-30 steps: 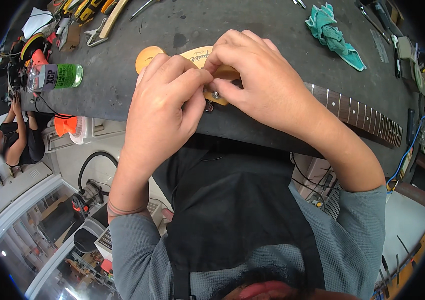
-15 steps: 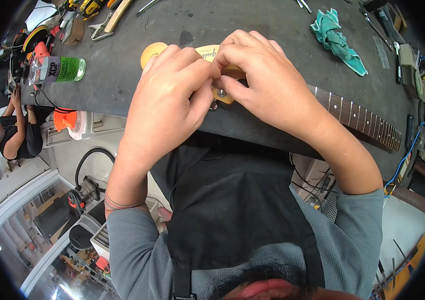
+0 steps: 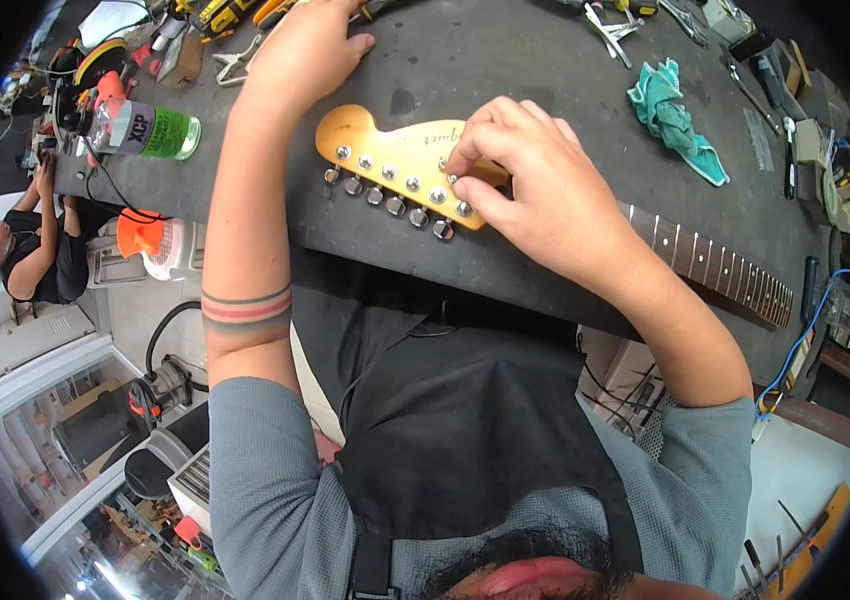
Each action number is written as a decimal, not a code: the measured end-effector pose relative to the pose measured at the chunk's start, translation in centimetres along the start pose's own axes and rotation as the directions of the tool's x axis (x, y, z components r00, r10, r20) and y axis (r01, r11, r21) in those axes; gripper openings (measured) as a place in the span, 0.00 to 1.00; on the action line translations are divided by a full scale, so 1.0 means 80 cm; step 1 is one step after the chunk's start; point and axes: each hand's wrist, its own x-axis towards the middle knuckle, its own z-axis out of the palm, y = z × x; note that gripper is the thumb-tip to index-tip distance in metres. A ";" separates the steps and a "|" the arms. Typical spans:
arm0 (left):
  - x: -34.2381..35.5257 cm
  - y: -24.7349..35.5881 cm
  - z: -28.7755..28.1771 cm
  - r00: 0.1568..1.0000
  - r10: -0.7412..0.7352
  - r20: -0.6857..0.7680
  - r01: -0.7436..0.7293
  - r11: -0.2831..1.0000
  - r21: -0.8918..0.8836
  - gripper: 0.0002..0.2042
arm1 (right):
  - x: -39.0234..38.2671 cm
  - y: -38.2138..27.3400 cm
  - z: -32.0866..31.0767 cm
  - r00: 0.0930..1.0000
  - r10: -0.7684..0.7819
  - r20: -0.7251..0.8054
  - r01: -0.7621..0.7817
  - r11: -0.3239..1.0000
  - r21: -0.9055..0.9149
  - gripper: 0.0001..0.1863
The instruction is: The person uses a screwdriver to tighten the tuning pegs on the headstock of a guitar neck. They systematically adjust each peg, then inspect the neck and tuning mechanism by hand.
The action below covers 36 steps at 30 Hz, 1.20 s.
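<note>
My left hand reaches to the far edge of the bench, thumb out from the fingers, whose tips are near dark tool handles. My right hand is closed in a pinch over the pale yellow guitar headstock, beside its right-hand tuner posts; what its fingertips hold is too small to make out. Several chrome tuning machines line the headstock's near edge. The dark fretboard of the neck runs rightward, partly hidden under my right hand and forearm.
A bottle of green-labelled liquid, clamps and power tools sit at the left. A teal cloth, wrenches and a blue cable are rightward. A co-worker is at the far left beside an orange object.
My left hand has left the headstock and moved up to the far tools, uncovering the tuners. My right hand stays pinched at the headstock, shifted slightly right and down.
</note>
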 end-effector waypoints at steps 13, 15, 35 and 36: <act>-0.012 0.022 -0.043 0.929 -0.359 0.096 0.283 0.516 -0.808 0.10 | -0.001 -0.001 -0.003 0.999 0.040 0.014 -0.040 0.999 -0.014 0.06; -0.039 0.078 -0.059 0.953 -0.298 0.062 0.128 0.208 -0.970 0.10 | 0.000 -0.002 -0.003 0.999 0.035 0.018 -0.034 0.999 -0.016 0.06; -0.128 0.155 -0.026 0.927 -0.335 0.169 0.279 0.314 -0.907 0.05 | -0.002 0.005 0.001 1.000 0.009 -0.002 -0.009 1.000 -0.004 0.08; -0.129 0.155 -0.024 0.925 -0.339 0.171 0.284 0.320 -0.904 0.05 | -0.002 0.005 0.001 1.000 0.011 0.000 -0.011 1.000 -0.006 0.08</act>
